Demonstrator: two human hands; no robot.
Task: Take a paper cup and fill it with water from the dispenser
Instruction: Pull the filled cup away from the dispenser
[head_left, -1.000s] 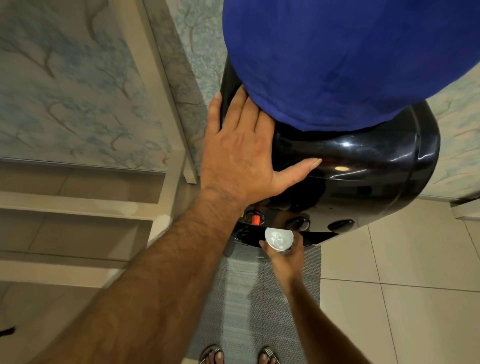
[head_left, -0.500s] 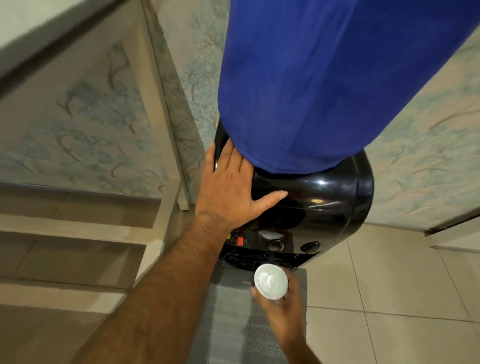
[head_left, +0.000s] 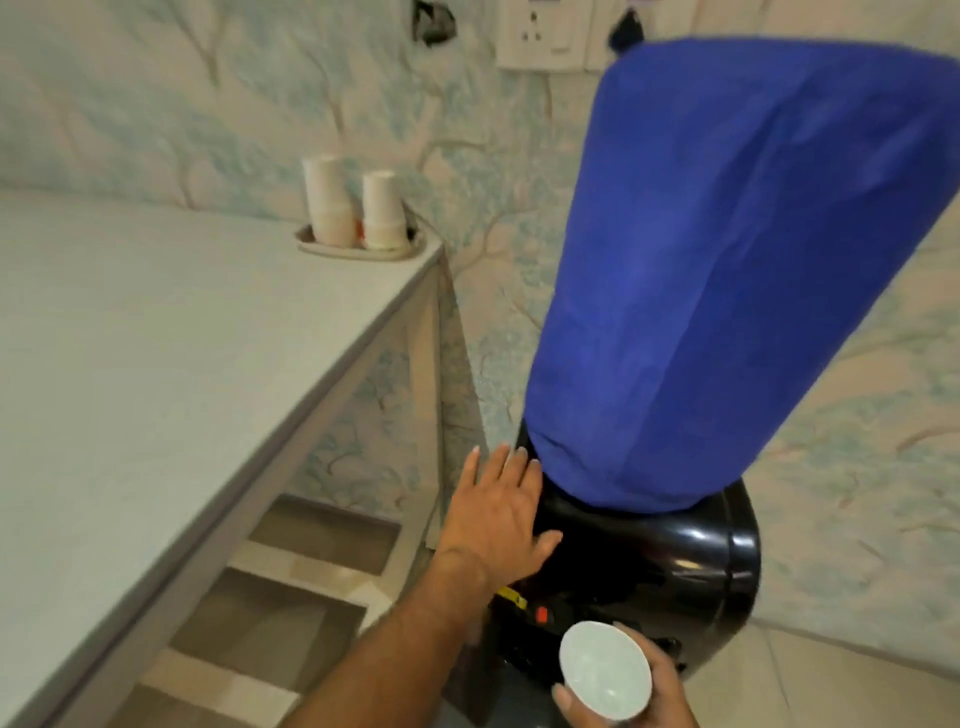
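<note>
Paper cup (head_left: 605, 670), seemingly holding water, now clear of the dispenser (head_left: 675, 566), gripped by right fingers (head_left: 566, 699); left hand (head_left: 493, 514) flat.

Two hands: left hand (head_left: 496, 512), right hand (head_left: 631, 699). One held paper cup (head_left: 605, 670). Two cup stacks (head_left: 356, 210). One dispenser (head_left: 675, 561).

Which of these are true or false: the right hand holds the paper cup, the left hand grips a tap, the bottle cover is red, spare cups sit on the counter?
1. The right hand holds the paper cup. True.
2. The left hand grips a tap. False: it lies flat on the black dispenser top.
3. The bottle cover is red. False: it is blue.
4. Spare cup stacks stand in a tray on the counter. True.
</note>
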